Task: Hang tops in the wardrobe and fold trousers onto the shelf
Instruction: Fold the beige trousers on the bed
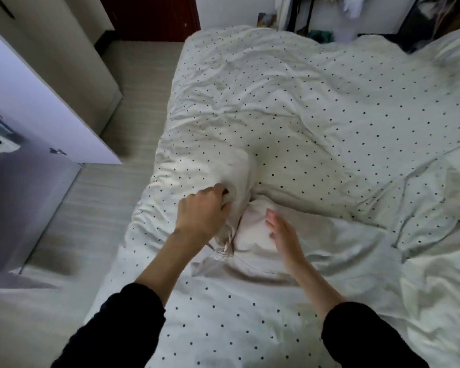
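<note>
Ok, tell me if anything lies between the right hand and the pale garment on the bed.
Nothing visible does. The right hand is open right beside the pale garment, fingertips at its edge, while the left hand grips its bunched fabric. Only the dotted duvet surrounds it.

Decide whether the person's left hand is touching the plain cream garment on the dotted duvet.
Touching. The head view shows the left hand with fingers curled into a bunched fold of the plain cream garment.
</note>
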